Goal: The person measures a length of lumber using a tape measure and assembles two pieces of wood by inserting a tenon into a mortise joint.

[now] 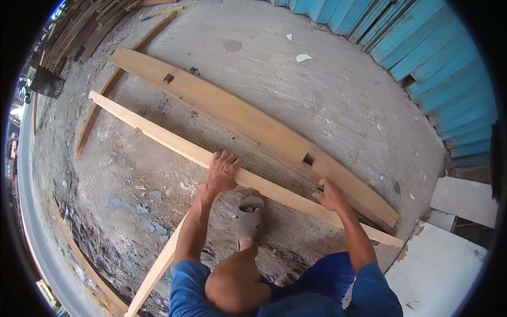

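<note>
A long, pale wooden beam point(179, 145) lies slantwise in front of me, from the far left to the near right. My left hand point(224, 171) is wrapped over it near its middle. Beyond it rests a wider, browner wooden plank point(227, 108) with two square holes cut through, one near each end. My right hand point(331, 195) is closed in a pinch between beam and plank, just short of the nearer hole. Something small and dark shows at its fingertips, too little to name. One sandalled foot point(250, 216) stands close under the beam.
Another pale timber point(158, 272) slants down past my left forearm. A thin strip of wood point(97, 108) lies under the far ends. Stacked boards point(87, 29) fill the far left; a blue wall point(422, 63) and white slabs point(438, 264) border the right. Debris litters the concrete.
</note>
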Tool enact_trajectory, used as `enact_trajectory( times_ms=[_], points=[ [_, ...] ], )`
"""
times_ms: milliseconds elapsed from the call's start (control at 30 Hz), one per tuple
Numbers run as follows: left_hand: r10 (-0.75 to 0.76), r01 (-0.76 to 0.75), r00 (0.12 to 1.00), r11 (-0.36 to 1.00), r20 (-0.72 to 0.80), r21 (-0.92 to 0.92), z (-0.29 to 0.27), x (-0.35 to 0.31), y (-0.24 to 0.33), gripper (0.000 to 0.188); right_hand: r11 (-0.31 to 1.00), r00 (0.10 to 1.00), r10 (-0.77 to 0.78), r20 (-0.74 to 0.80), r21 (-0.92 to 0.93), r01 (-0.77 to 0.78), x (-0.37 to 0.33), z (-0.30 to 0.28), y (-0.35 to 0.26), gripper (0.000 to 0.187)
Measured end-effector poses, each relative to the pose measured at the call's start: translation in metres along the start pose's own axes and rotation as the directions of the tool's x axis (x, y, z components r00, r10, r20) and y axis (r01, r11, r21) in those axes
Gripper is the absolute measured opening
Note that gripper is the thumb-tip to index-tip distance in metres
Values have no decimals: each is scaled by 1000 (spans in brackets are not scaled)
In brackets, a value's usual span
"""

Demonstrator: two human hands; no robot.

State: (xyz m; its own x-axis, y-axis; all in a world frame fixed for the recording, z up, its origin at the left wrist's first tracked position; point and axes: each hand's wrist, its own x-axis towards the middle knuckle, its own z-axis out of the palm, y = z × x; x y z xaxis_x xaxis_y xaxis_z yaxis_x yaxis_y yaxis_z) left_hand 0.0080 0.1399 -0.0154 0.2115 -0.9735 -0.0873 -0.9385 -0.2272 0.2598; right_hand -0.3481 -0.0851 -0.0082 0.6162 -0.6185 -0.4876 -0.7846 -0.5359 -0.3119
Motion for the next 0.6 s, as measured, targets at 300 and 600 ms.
enact_trajectory(
  times_ms=[300, 600],
  points=[
    [-28, 28, 975, 1000, 219, 3, -19, 8, 0, 60, 989, 1000, 0, -25, -145, -4, 58, -62, 42, 88],
    [-184, 209, 960, 973, 210, -102, -4, 18, 2, 105, 997, 978, 21, 207, 67, -36, 109, -45, 82, 121]
  ],
)
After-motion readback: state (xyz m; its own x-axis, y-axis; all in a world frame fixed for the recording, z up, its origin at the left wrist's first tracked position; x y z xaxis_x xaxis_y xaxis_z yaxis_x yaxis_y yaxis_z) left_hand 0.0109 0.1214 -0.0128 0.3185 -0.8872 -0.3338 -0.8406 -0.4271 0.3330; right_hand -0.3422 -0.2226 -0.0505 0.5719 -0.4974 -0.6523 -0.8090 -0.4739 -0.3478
